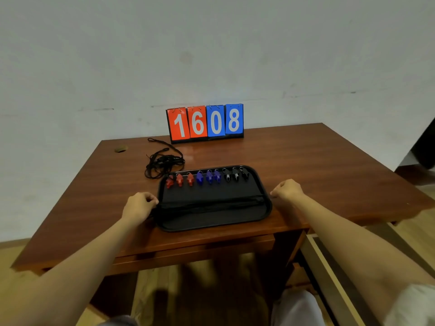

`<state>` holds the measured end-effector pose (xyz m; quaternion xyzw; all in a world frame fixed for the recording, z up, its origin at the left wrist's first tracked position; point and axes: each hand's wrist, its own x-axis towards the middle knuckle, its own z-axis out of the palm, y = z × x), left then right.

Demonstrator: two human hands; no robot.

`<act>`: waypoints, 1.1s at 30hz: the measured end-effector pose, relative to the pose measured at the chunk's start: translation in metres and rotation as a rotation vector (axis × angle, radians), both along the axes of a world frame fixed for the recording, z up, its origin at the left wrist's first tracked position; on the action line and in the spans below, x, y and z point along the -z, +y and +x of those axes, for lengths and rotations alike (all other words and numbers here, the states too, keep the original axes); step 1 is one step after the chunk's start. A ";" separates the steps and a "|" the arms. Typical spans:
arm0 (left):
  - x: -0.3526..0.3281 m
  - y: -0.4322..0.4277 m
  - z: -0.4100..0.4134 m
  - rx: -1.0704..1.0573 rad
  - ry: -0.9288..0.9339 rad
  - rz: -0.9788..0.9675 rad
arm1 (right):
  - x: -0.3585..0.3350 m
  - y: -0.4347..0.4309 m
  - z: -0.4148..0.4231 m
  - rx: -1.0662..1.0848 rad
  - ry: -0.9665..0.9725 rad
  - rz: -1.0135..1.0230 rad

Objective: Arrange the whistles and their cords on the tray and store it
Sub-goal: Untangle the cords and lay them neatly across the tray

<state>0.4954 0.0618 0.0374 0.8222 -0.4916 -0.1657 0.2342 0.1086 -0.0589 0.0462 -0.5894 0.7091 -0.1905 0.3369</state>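
A black tray [211, 221] lies near the front of the wooden table. Along its far side stands a row of whistles: three red [179, 180], three blue [209, 177] and three black [235, 174]. A bundle of black cords [207, 203] stretches straight across the tray's middle from left to right. My left hand [138, 205] pinches the bundle's left end at the tray's left rim. My right hand [287, 190] has curled fingers at the right rim by the bundle's other end. A loose tangle of black cords [163, 163] lies on the table behind the tray's left corner.
A flip scoreboard [206, 122] reading 1608 stands at the table's back edge against the wall. A small round brass fitting [121, 149] sits at the back left of the table [317, 165]. An open drawer [329, 267] shows below the table's right front.
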 end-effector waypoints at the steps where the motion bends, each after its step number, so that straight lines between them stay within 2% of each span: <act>1: 0.002 0.001 0.000 0.001 -0.010 0.000 | 0.002 0.001 0.000 -0.002 -0.004 -0.003; 11: 0.013 0.004 0.003 -0.023 -0.189 0.012 | 0.012 0.003 0.001 -0.011 0.018 -0.016; 17: 0.016 0.006 -0.002 -0.028 -0.306 0.119 | 0.010 0.006 0.002 -0.032 0.041 -0.035; 23: 0.020 0.010 -0.011 0.053 -0.333 0.017 | 0.007 0.010 0.005 -0.186 0.054 -0.145; 29: 0.025 0.009 -0.023 0.275 -0.421 -0.023 | 0.014 0.013 0.018 -0.493 0.369 -0.305; 33: 0.029 0.010 -0.030 0.330 -0.454 0.018 | 0.021 0.016 0.024 -0.580 0.519 -0.324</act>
